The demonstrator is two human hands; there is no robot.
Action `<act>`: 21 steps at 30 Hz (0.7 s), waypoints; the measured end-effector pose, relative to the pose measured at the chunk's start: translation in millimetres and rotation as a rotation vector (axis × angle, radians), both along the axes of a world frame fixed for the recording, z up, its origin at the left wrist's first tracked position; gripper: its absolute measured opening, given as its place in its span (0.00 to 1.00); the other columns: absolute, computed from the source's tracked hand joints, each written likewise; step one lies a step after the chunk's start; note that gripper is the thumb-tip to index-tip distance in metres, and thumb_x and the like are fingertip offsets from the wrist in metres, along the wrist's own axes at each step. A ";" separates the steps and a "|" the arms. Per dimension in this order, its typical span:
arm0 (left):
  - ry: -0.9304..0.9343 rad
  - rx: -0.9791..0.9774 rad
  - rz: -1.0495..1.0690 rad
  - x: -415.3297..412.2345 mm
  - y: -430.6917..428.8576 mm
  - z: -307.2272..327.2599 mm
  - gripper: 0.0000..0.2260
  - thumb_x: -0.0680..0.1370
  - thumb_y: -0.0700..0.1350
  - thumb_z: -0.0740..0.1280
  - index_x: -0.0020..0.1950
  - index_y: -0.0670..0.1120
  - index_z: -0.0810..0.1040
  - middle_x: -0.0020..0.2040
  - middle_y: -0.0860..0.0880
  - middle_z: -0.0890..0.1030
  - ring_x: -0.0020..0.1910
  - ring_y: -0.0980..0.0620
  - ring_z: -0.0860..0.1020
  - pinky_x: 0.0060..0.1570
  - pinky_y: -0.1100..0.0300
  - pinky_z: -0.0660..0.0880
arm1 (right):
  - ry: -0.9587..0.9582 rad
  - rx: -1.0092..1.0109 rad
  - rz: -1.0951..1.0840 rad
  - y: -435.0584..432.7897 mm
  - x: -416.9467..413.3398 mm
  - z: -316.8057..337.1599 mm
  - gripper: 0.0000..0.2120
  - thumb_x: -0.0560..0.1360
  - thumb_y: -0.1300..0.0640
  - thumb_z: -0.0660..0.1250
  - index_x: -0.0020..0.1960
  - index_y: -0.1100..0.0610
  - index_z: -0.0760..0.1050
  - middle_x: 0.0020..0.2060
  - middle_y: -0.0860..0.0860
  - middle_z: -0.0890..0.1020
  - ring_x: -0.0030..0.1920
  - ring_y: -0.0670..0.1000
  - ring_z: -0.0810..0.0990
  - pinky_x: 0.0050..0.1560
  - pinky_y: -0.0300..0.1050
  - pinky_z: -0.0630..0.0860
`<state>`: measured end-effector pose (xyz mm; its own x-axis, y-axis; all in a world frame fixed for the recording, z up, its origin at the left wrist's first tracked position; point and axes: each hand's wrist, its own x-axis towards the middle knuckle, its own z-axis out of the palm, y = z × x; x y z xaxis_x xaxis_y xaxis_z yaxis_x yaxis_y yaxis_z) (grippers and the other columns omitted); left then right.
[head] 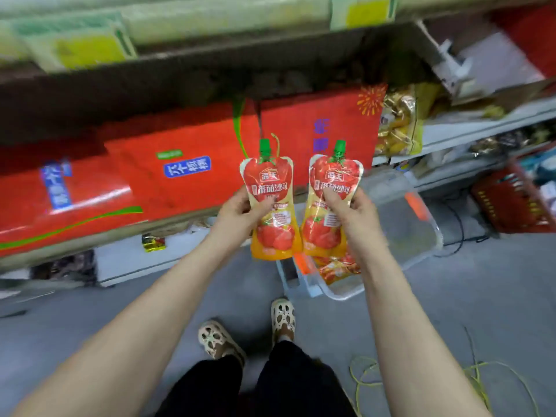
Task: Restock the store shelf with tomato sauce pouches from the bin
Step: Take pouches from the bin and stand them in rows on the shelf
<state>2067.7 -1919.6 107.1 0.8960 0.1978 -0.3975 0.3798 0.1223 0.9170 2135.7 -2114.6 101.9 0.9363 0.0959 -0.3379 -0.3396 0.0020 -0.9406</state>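
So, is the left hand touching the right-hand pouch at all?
Apart. Head view: the left hand grips only the left pouch, whose whole width lies between those fingers and the right-hand pouch, held by the right hand.

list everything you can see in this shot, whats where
left pouch: one, red and yellow, green cap, in left hand
right pouch: one, same colours, in right hand
loose pouches: count unclear, red-orange, inside bin
bin: one, clear, floor below right hand
cartons: about three, red, on shelf
snack bags: count unclear, gold, right of cartons
basket: one, red, far right floor
sandals: two, cream, on floor
left hand: one, grips left pouch
right hand: one, grips right pouch
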 end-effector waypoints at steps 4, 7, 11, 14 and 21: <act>-0.158 0.065 0.085 -36.8 70.6 58.1 0.08 0.77 0.41 0.69 0.54 0.50 0.78 0.51 0.48 0.84 0.52 0.49 0.80 0.52 0.52 0.77 | -0.204 0.018 0.085 65.8 -15.6 57.4 0.06 0.77 0.61 0.69 0.53 0.53 0.79 0.47 0.47 0.85 0.48 0.45 0.83 0.50 0.40 0.79; -0.272 0.113 0.147 -61.3 119.4 99.4 0.07 0.77 0.40 0.69 0.52 0.50 0.78 0.48 0.49 0.84 0.49 0.51 0.81 0.46 0.61 0.78 | -0.344 0.038 0.175 113.9 -25.0 101.3 0.08 0.77 0.60 0.69 0.55 0.54 0.78 0.47 0.48 0.86 0.48 0.46 0.82 0.51 0.42 0.79; -0.406 0.137 0.213 -86.5 173.2 151.7 0.10 0.76 0.39 0.69 0.56 0.47 0.78 0.48 0.49 0.85 0.48 0.53 0.82 0.46 0.61 0.78 | -0.482 0.082 0.274 168.3 -35.4 164.1 0.07 0.76 0.60 0.71 0.53 0.53 0.79 0.44 0.49 0.85 0.44 0.48 0.83 0.47 0.47 0.80; -0.488 0.119 0.270 -96.7 205.7 185.1 0.14 0.71 0.44 0.72 0.56 0.48 0.78 0.48 0.49 0.86 0.49 0.51 0.84 0.48 0.59 0.80 | -0.622 0.056 0.307 204.1 -37.6 212.2 0.06 0.74 0.59 0.73 0.50 0.53 0.79 0.41 0.48 0.85 0.41 0.47 0.84 0.43 0.43 0.81; -0.642 0.187 0.486 -81.1 264.6 233.2 0.10 0.76 0.39 0.70 0.57 0.46 0.76 0.46 0.48 0.85 0.44 0.52 0.84 0.42 0.62 0.78 | -0.772 0.068 0.422 280.3 4.2 302.1 0.07 0.73 0.62 0.74 0.48 0.52 0.81 0.38 0.43 0.86 0.41 0.42 0.83 0.44 0.38 0.78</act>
<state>1986.6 -1655.0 340.3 0.7353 0.6336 0.2407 -0.2812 -0.0380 0.9589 2139.8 -1834.3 403.9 0.7831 0.4819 0.3931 0.4053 0.0840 -0.9103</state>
